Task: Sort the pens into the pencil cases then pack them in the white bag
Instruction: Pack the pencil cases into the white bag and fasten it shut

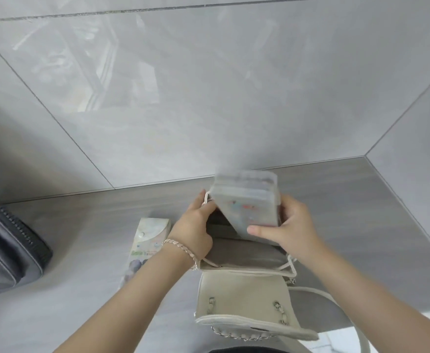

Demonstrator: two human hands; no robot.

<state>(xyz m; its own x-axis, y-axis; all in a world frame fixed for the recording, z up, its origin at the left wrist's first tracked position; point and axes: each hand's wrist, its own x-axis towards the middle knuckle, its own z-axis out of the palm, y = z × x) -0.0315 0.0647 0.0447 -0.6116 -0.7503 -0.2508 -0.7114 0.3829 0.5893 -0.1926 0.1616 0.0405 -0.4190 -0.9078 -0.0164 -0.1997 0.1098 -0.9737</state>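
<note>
- Head view: the white bag (247, 299) stands open on the grey counter (81, 250), its flap hanging toward the person.
- The left hand (196, 230) has its fingers closed on the bag's far-left rim.
- The right hand (285, 225) clamps a translucent pencil case (249, 200) (blurred), tilted, with its lower end inside the bag's mouth.
- A second pencil case (145, 245) lies flat just left of the bag.
- A dark bag (2, 248) sits at the far left.

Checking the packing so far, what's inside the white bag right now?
The lower end of a translucent pencil case is going into the white bag, held by the right hand. Grey lining shows beside it. The bag's bottom is hidden.
</note>
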